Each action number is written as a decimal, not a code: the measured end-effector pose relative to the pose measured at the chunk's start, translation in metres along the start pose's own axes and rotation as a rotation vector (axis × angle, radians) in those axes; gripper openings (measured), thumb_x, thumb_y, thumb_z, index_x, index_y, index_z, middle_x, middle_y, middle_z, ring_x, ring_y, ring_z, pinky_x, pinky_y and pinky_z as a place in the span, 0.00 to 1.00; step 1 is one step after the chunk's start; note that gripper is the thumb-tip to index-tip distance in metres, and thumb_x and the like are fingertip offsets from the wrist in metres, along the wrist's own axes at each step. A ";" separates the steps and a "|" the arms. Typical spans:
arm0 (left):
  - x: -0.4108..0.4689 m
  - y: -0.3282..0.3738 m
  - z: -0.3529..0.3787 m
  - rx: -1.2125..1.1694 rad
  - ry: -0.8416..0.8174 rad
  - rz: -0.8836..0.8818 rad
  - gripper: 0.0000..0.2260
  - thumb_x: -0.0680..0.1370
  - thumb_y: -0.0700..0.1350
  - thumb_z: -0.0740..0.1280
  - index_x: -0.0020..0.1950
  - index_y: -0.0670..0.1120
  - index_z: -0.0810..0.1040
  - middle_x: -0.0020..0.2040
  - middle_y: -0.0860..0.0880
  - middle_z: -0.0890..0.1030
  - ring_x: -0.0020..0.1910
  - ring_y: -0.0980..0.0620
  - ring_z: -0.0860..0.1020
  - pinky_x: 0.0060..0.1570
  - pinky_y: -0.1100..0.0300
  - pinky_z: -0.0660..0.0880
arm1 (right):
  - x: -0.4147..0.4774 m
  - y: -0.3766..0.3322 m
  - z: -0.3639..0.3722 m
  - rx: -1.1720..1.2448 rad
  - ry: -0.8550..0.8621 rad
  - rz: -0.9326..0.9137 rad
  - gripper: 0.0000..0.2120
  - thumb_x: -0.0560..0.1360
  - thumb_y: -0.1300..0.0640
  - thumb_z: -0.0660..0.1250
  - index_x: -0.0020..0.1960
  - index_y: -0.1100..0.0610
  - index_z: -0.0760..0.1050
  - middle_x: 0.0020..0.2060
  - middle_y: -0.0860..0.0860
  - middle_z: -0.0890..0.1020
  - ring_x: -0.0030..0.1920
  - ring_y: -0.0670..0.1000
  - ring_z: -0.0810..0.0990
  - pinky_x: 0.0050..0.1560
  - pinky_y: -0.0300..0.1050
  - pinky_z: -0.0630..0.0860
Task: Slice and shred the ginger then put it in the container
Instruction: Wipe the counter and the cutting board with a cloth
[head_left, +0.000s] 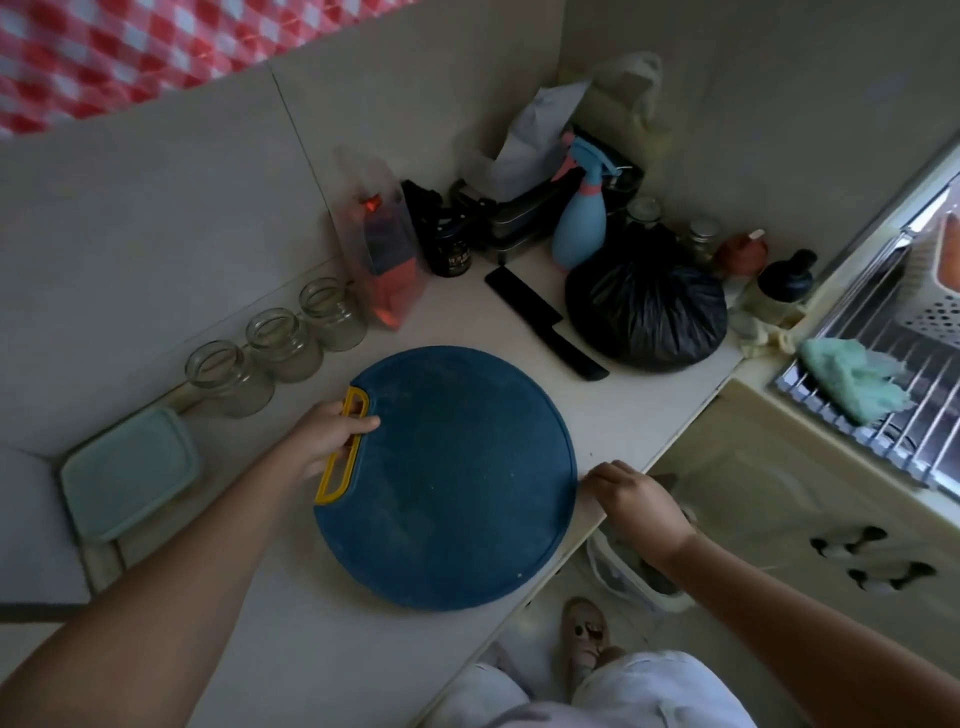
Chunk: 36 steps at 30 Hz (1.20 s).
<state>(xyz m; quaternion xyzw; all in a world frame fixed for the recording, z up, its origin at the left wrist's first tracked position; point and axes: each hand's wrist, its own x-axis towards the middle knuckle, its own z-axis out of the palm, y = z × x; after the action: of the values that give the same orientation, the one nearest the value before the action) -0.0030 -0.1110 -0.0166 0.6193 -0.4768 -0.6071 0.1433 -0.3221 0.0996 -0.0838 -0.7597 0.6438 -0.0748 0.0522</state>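
A pale green lidded container is set at the far left of the white worktop, close to the wall. Just right of it, three empty glass jars are lined up along the wall, open mouths up.

The left hand is closed around the yellow handle of a round blue cutting board, with the thumb laid on the board's top face and the fingers passed through the handle slot. The board is laid flat on the worktop, and its near-right rim reaches the worktop's edge.

Beyond the board, a clear bag of red and orange contents is leaned against the wall. A black knife is laid flat between the board and a tied black plastic bag, its handle pointing near-right. A blue spray bottle is stood behind that bag.

The right hand is placed at the board's right rim with the fingers bent downward; whether the rim is actually gripped cannot be told.

At the far right, a green cloth is draped on a wire rack.
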 end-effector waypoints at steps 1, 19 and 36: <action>0.001 0.000 0.003 -0.013 -0.003 -0.002 0.04 0.77 0.36 0.67 0.49 0.43 0.79 0.49 0.42 0.81 0.46 0.45 0.80 0.54 0.50 0.75 | 0.001 -0.001 -0.002 0.000 -0.003 0.009 0.19 0.54 0.71 0.79 0.42 0.59 0.83 0.36 0.51 0.81 0.34 0.51 0.79 0.31 0.41 0.79; 0.012 0.017 0.052 -0.128 -0.025 -0.068 0.11 0.76 0.36 0.68 0.57 0.36 0.77 0.52 0.40 0.81 0.48 0.44 0.80 0.48 0.53 0.76 | -0.079 0.081 0.006 0.222 -0.195 0.935 0.11 0.76 0.66 0.62 0.50 0.55 0.81 0.44 0.55 0.83 0.43 0.54 0.79 0.38 0.41 0.69; 0.001 0.012 0.053 -0.225 -0.011 -0.102 0.12 0.74 0.39 0.71 0.56 0.38 0.78 0.50 0.40 0.83 0.49 0.42 0.81 0.48 0.52 0.77 | -0.055 0.098 -0.009 0.127 -0.066 0.865 0.14 0.72 0.71 0.61 0.50 0.57 0.79 0.49 0.53 0.76 0.50 0.55 0.76 0.42 0.42 0.70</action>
<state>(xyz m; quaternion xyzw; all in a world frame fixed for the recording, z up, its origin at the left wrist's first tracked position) -0.0550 -0.0966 -0.0192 0.6193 -0.3742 -0.6668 0.1781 -0.4277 0.1379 -0.0943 -0.4173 0.8949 -0.0611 0.1460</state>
